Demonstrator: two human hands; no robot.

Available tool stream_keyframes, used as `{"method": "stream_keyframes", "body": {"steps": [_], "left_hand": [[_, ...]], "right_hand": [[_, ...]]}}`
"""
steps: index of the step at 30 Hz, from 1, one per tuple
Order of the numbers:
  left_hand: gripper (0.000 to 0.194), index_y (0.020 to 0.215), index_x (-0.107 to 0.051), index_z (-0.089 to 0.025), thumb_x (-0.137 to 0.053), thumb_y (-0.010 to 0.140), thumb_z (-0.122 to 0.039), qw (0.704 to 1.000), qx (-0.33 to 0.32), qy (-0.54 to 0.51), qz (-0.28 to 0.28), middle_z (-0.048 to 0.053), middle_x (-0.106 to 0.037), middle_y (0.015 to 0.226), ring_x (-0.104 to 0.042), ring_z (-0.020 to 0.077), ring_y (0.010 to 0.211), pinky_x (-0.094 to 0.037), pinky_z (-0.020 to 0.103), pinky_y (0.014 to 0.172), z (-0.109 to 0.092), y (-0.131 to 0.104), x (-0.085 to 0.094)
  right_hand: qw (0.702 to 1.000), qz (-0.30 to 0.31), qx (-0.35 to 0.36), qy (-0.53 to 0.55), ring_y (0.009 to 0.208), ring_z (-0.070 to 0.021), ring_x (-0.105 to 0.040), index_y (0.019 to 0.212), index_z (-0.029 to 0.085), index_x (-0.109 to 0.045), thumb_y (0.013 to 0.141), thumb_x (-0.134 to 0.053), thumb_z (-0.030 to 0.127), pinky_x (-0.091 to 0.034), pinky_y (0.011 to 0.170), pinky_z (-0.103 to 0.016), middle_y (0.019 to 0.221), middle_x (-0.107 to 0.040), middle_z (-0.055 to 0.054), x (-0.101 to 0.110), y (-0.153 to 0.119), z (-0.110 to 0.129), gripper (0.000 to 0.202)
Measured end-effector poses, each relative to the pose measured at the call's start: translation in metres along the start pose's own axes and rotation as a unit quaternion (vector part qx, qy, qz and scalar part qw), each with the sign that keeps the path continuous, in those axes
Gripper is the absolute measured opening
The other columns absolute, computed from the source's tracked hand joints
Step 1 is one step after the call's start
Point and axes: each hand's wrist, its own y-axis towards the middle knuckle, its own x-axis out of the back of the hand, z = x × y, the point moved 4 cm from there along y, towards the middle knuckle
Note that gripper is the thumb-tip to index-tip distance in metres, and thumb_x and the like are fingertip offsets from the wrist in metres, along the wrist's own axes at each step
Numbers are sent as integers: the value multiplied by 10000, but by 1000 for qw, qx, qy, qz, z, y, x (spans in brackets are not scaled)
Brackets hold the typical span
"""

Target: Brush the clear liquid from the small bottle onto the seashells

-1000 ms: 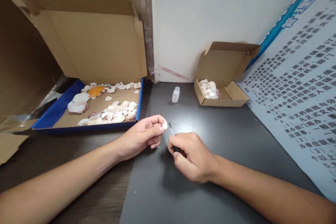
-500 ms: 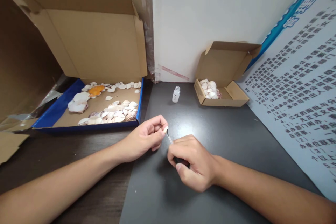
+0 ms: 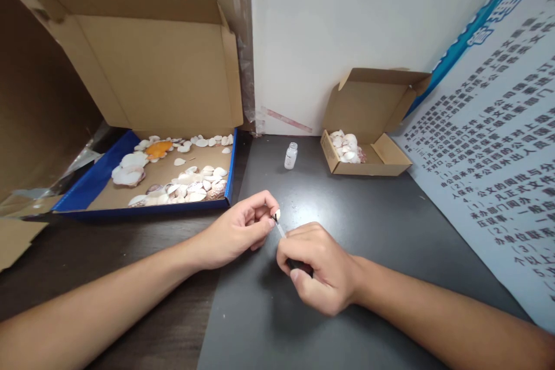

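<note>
A small pale shell [image 3: 277, 214] is pinched between the fingertips of my left hand [image 3: 245, 228]. My right hand [image 3: 318, 266] is closed around the black handle of a small brush [image 3: 281, 230], whose clear stem points up and left. The brush's dark tip touches or nearly touches the shell. Beyond both hands, a small clear bottle [image 3: 291, 157] with whitish contents stands upright and uncapped on the grey table surface [image 3: 373, 219].
At the left, an open blue-edged box [image 3: 78, 198] holds many white shells [image 3: 197, 188] and an orange piece [image 3: 158, 150]. An open brown box [image 3: 368, 169] with shells stands at the back right. A printed poster [image 3: 489, 144] leans at the right.
The shell has turned slightly in my left fingertips, and the brush tip sits a little lower against it. My right hand has hardly moved.
</note>
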Motion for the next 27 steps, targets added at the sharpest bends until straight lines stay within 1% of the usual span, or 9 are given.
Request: {"method": "stream_keyframes", "body": {"steps": [2, 4, 8, 14, 19, 24, 27], "left_hand": [[216, 898, -453, -198, -576, 923, -373, 1000, -1, -1, 3, -87, -412, 629, -355, 60, 517, -300, 192, 486, 0, 0, 0], [224, 887, -456, -195, -580, 919, -378, 1000, -1, -1, 4, -82, -420, 642, -356, 59, 520, -302, 193, 487, 0, 0, 1], [236, 887, -446, -204, -585, 916, -393, 1000, 2, -3, -3, -91, -400, 620, -351, 63, 509, -302, 195, 487, 0, 0, 1], [253, 887, -453, -203, -595, 908, -412, 1000, 5, 2, 1, -86, -409, 620, -361, 68, 516, -297, 198, 493, -2, 1, -1], [252, 899, -456, -201, -594, 910, -411, 1000, 5, 7, 2, -87, -402, 629, -347, 68, 521, -299, 199, 496, -2, 0, -1], [256, 889, -467, -195, -599, 911, -414, 1000, 0, 3, 3, -77, -424, 642, -363, 66, 529, -302, 197, 494, -1, 1, 0], [253, 889, -479, -194, -612, 905, -409, 1000, 1, -18, 0, -74, -424, 642, -367, 66, 532, -306, 194, 491, 0, 1, 1]], "right_hand": [[1000, -15, -17, -12, 464, -119, -354, 679, 229, -390, 682, -389, 206, -321, 497, -252, 530, -418, 40, 2, 0, -1, 23], [999, -13, -23, -21, 469, -123, -367, 688, 231, -386, 693, -381, 211, -331, 501, -255, 537, -428, 36, 2, 1, -1, 21], [1000, 13, 0, -17, 441, -121, -316, 669, 239, -349, 701, -378, 231, -297, 469, -257, 502, -364, 52, -1, 0, 1, 44], [1000, -2, -18, -19, 452, -118, -343, 682, 236, -363, 693, -374, 210, -316, 482, -248, 521, -398, 45, 0, 1, 0, 31], [1000, 11, 7, -9, 434, -114, -300, 655, 237, -354, 688, -392, 227, -283, 465, -248, 488, -340, 60, -2, 0, 2, 52], [999, -21, -25, -24, 468, -116, -368, 714, 225, -408, 736, -387, 209, -338, 502, -248, 552, -442, 39, 2, -1, -2, 35], [999, -28, -23, -30, 481, -120, -384, 724, 224, -410, 750, -386, 210, -352, 509, -251, 569, -464, 31, 3, -1, -2, 38]]}}
